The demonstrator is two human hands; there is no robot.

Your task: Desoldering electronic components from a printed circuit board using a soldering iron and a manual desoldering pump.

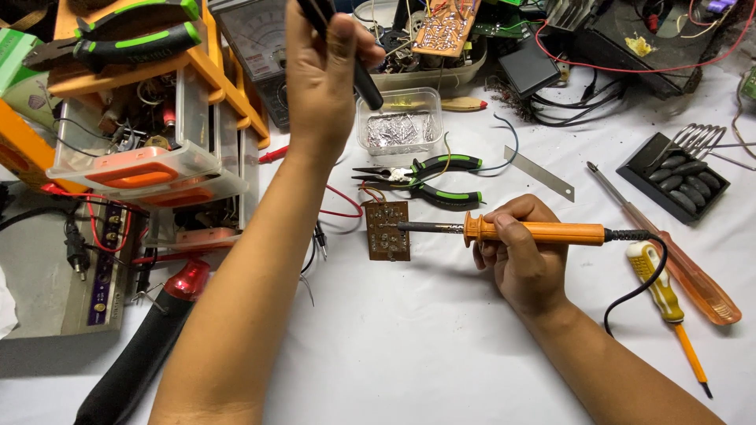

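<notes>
My right hand grips an orange-handled soldering iron, held level, its metal tip resting over a small brown circuit board on the white table. My left hand is raised far above the board, near the back of the table, closed around a slim black rod-shaped tool whose upper end runs out of view. Green-and-black needle-nose pliers lie just behind the board.
An orange parts organiser with drawers stands at left, pliers on top. A clear box of metal bits, a metal strip, two screwdrivers, a black tray, an analogue meter and tangled wires surround the work area.
</notes>
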